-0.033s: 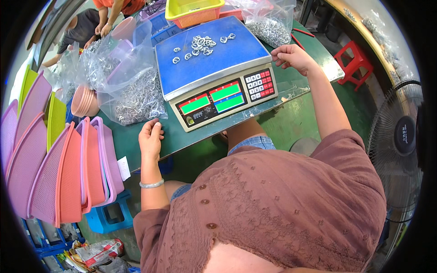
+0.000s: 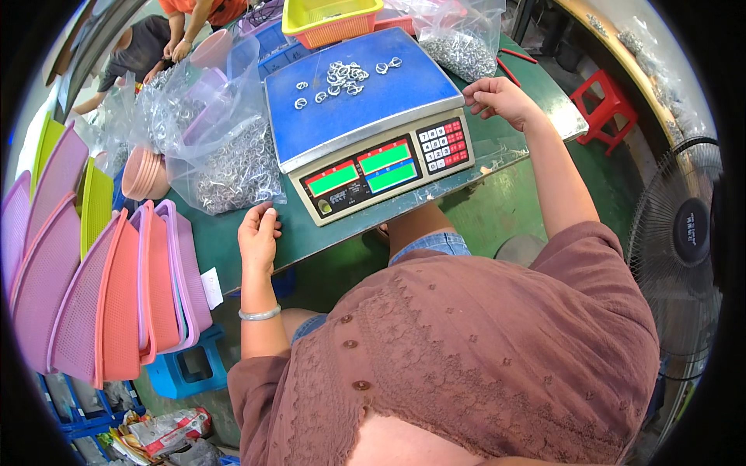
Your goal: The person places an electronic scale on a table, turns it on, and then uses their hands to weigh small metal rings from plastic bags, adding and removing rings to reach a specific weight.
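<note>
Silver pieces (image 2: 346, 74) sit on the scale (image 2: 381, 128) — the bag (image 2: 233, 175) holds more. I see left hand (image 2: 258, 233) loosely open; right hand (image 2: 503, 101) — can't tell its grip.

The person wears a loose reddish-brown blouse (image 2: 497, 357) with short, wide sleeves (image 2: 579, 252), its front dotted with tiny stitched flowers and crossed by a band of tone-on-tone embroidery (image 2: 408, 330). Three round, dark buttons (image 2: 350, 344) run beside that band. Blue denim shorts (image 2: 432, 245) show below, and a smooth, pale grey bangle (image 2: 259, 314) circles the wrist of the left hand (image 2: 257, 235).
</note>
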Action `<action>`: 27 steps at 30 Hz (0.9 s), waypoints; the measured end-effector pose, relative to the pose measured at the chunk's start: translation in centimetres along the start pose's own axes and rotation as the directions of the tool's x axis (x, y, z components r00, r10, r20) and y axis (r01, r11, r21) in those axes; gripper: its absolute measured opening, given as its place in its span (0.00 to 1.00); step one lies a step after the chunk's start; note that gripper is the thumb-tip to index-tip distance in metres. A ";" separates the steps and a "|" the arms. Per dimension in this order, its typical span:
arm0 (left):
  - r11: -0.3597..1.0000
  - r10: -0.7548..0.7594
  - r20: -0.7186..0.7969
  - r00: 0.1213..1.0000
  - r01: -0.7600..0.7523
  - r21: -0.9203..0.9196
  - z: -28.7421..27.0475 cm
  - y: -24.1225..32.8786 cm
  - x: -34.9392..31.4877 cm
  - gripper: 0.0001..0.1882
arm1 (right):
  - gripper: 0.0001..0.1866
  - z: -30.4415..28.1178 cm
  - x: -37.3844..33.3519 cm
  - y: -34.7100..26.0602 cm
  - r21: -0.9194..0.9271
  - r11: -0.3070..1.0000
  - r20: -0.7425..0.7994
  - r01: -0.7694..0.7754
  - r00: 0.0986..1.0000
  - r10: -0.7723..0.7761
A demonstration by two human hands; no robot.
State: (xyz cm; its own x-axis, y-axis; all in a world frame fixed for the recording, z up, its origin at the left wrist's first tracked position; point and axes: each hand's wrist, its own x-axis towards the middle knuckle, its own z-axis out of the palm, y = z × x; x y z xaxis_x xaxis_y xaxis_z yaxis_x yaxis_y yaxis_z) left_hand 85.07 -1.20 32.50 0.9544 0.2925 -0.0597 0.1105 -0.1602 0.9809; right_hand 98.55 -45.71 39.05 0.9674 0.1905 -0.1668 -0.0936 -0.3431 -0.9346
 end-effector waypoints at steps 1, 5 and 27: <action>1.000 0.000 0.014 1.000 0.001 -0.007 0.2 0.1 0.1 0.12 | 0.11 0.0 0.0 0.1 0.005 1.000 0.001 -0.004 1.000 0.004; 1.000 -0.008 0.026 1.000 0.008 -0.009 0.8 0.6 0.3 0.12 | 0.10 0.2 0.0 0.0 0.013 1.000 -0.008 -0.007 1.000 0.007; 0.460 0.484 0.491 0.725 -0.688 0.562 6.8 13.5 10.2 0.28 | 0.18 6.7 6.5 -10.3 -0.702 0.497 0.253 0.511 0.830 -0.497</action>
State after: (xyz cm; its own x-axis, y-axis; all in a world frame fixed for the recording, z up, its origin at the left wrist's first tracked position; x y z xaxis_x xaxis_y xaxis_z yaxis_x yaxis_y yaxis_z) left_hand 98.15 -6.80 43.85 0.8811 -0.3285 0.3401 -0.4498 -0.8043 0.3883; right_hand 104.19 -34.79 45.50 0.7903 0.5609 0.2465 0.6127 -0.7187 -0.3288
